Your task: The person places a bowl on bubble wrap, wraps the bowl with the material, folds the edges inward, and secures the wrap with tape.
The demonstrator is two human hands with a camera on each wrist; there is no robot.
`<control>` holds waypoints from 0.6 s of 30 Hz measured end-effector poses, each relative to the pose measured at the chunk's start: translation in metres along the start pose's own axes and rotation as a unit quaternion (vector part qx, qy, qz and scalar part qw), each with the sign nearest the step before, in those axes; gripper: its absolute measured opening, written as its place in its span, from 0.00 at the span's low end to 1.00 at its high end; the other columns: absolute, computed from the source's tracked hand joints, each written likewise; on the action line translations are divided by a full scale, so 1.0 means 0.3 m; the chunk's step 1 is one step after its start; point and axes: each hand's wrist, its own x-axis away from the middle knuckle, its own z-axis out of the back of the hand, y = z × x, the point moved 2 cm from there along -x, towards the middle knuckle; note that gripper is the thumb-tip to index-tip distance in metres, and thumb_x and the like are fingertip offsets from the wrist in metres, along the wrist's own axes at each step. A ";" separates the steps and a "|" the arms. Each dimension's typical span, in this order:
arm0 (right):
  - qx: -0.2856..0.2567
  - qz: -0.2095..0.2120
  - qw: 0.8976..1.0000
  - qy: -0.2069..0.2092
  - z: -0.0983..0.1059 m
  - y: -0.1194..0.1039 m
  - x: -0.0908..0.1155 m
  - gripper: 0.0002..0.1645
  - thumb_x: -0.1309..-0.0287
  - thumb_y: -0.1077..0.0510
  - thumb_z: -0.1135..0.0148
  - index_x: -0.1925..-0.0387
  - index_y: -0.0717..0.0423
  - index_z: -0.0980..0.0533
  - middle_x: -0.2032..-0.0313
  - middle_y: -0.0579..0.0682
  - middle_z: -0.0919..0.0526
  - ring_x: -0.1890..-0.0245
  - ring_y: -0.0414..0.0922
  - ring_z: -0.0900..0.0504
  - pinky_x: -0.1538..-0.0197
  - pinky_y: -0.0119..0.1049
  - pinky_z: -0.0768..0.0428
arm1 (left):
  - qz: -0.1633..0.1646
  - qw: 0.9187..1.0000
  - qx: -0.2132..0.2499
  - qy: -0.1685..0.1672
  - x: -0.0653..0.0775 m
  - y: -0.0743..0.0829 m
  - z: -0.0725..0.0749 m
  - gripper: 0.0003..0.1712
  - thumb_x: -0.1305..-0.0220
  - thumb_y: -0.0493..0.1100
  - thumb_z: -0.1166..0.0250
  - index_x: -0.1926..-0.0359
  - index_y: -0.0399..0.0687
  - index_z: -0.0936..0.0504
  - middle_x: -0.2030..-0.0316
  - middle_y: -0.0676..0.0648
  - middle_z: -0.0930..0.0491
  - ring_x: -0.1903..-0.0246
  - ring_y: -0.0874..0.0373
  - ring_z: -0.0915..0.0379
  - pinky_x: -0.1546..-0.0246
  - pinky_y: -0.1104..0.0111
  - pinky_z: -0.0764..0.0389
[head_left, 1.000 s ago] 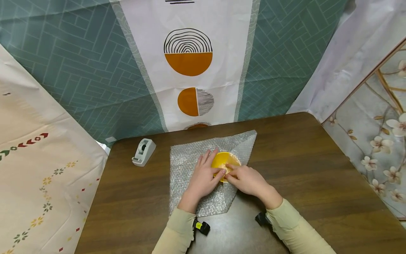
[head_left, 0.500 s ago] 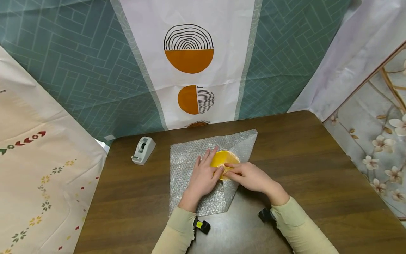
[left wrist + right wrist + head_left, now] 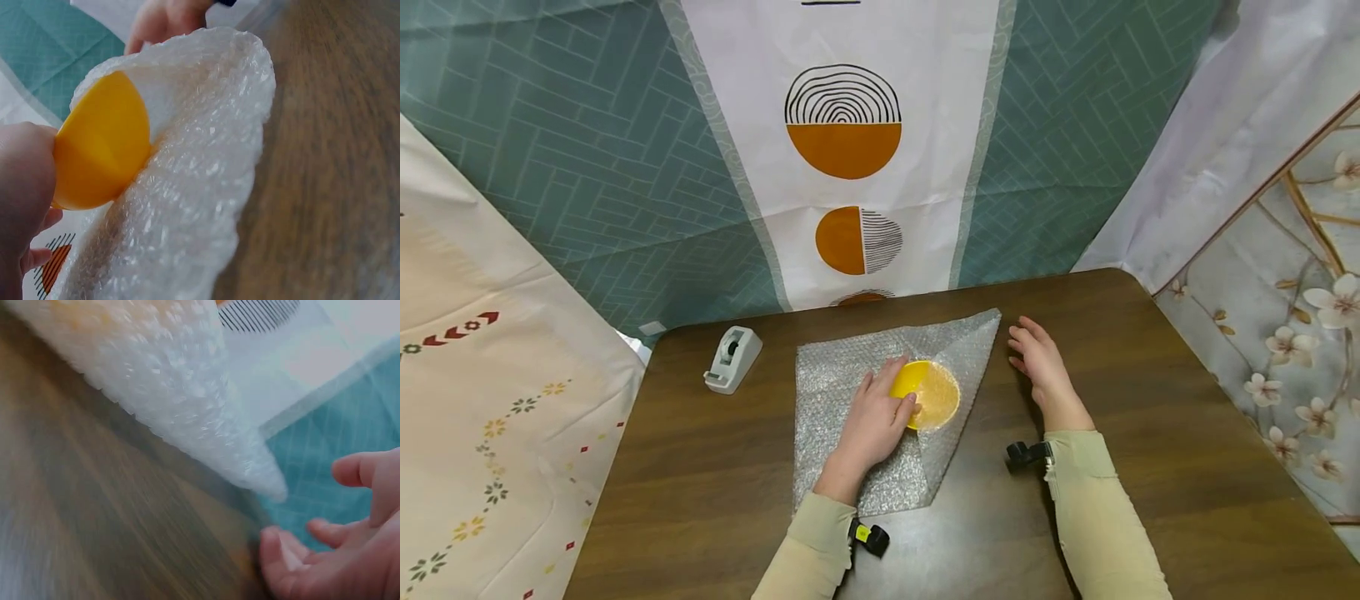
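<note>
A yellow bowl (image 3: 907, 379) sits on a sheet of bubble wrap (image 3: 831, 417), with a folded flap of the wrap covering its right half. My left hand (image 3: 872, 418) holds the bowl at its left side, the thumb reaching over the near rim and the fingers along the outside. In the left wrist view the bowl (image 3: 103, 147) shows tilted inside the folded wrap (image 3: 187, 169), against the hand (image 3: 25, 181). Right of the sheet, my right hand (image 3: 1040, 358) is off the wrap, fingers apart. The right wrist view shows that hand (image 3: 344, 544) near the wrap's pointed corner (image 3: 262, 475), holding nothing.
A white tape dispenser (image 3: 733, 360) stands at the back left of the brown wooden table (image 3: 700, 500). Printed cloths hang behind the table (image 3: 887, 167) and along both sides. A black wrist camera (image 3: 1028, 454) is strapped on each forearm.
My right hand has let go of the wrap at the bowl and moved right and away, its fingers spreading. My left hand stays at the bowl, and the flap still lies over it.
</note>
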 end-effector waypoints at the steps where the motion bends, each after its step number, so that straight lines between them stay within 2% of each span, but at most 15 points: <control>1: -0.014 -0.010 1.000 -0.006 -0.002 0.005 -0.017 0.43 0.17 0.48 0.52 0.13 0.55 0.55 0.17 0.59 0.47 0.22 0.54 0.38 0.26 0.45 0.33 | -0.001 1.000 0.003 0.001 -0.002 -0.001 -0.001 0.27 0.16 0.50 0.48 0.59 0.46 0.04 0.20 0.45 0.36 0.21 0.44 0.42 0.23 0.39 0.43; 3: -0.018 -0.019 0.999 -0.023 -0.009 0.013 -0.048 0.46 0.18 0.47 0.50 0.13 0.57 0.58 0.16 0.59 0.49 0.20 0.55 0.41 0.22 0.47 0.37 | 0.000 1.000 0.005 0.000 -0.005 -0.002 -0.003 0.26 0.16 0.50 0.49 0.60 0.49 0.04 0.20 0.46 0.36 0.20 0.45 0.42 0.23 0.39 0.43; 6: 0.012 -0.014 0.999 -0.038 -0.030 0.026 -0.069 0.46 0.18 0.46 0.49 0.14 0.62 0.55 0.17 0.61 0.46 0.21 0.57 0.39 0.21 0.49 0.39 | 0.004 1.000 0.007 -0.008 0.006 -0.008 0.000 0.27 0.16 0.50 0.49 0.61 0.52 0.04 0.20 0.48 0.35 0.20 0.47 0.43 0.23 0.38 0.45; 12: 0.068 -0.011 0.997 -0.033 -0.027 0.035 -0.075 0.41 0.18 0.49 0.46 0.17 0.64 0.45 0.20 0.62 0.39 0.23 0.59 0.34 0.21 0.52 0.40 | 0.002 1.000 0.005 -0.019 0.015 -0.006 0.003 0.27 0.15 0.52 0.49 0.61 0.53 0.04 0.20 0.49 0.35 0.20 0.48 0.43 0.24 0.37 0.44; 18: 0.074 0.000 0.997 -0.034 -0.024 0.035 -0.084 0.37 0.20 0.53 0.42 0.20 0.66 0.38 0.23 0.64 0.33 0.25 0.59 0.31 0.22 0.51 0.36 | 0.005 1.000 -0.003 -0.018 0.009 -0.012 0.009 0.27 0.15 0.53 0.48 0.61 0.53 0.04 0.19 0.51 0.37 0.20 0.48 0.44 0.24 0.37 0.44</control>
